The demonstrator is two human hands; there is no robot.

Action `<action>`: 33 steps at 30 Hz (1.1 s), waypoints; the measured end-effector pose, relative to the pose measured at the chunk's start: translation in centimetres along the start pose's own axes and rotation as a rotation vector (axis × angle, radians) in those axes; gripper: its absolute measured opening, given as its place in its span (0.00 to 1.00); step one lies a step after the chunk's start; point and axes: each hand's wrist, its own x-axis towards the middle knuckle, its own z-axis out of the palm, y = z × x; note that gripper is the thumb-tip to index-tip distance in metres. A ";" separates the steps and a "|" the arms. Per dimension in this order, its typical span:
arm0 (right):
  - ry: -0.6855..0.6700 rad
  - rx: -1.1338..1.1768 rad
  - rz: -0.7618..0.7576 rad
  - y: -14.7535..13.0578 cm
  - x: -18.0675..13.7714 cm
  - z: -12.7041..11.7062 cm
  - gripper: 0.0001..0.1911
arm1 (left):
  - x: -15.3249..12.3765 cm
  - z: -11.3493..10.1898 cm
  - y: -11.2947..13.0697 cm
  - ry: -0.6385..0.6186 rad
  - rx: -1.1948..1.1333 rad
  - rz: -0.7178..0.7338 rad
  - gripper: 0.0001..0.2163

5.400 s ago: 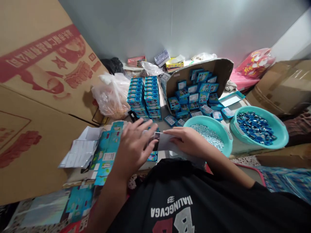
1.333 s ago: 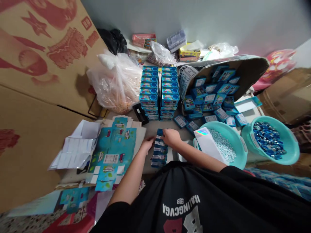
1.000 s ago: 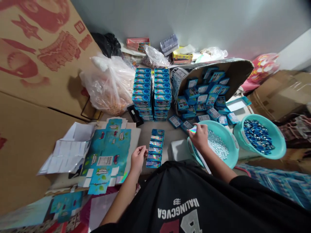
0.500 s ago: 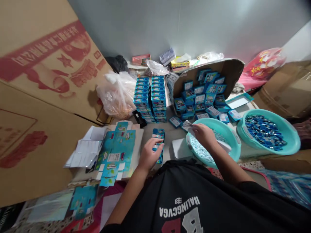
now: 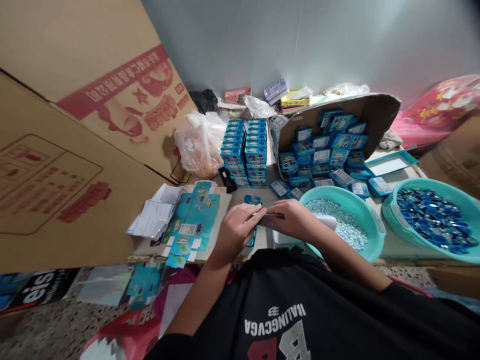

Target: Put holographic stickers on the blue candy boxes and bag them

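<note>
Where left hand (image 5: pixel 234 233) meets right hand (image 5: pixel 294 221), fingers (image 5: pixel 250 220) seemingly pinch card (image 5: pixel 273 215).

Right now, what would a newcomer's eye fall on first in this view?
Probably the two teal basins at right, the nearer basin full of pale blue pellets and the rightmost basin of dark blue caps. Next, the stacked blue boxes at the back centre and the huge red-printed carton at left. In the middle, the left hand and right hand meet on a thin flat card.
</note>
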 end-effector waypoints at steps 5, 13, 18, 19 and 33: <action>-0.034 0.119 0.060 -0.6 0.0 0.3 0.10 | -1.7 0.3 0.1 0.119 0.164 0.044 0.22; -0.018 0.233 0.194 -0.2 -0.3 0.9 0.11 | -2.2 1.0 -0.3 0.114 0.120 0.078 0.19; 0.042 0.190 0.244 -0.2 -0.1 0.5 0.09 | -1.8 0.8 -0.1 0.135 0.064 0.092 0.13; 0.088 0.168 0.270 0.3 -0.2 0.2 0.09 | -1.9 0.8 0.0 0.127 0.010 0.077 0.11; 0.462 -0.235 0.516 9.0 -5.6 1.8 0.24 | -3.5 2.5 -2.7 -0.067 -0.591 -0.902 0.32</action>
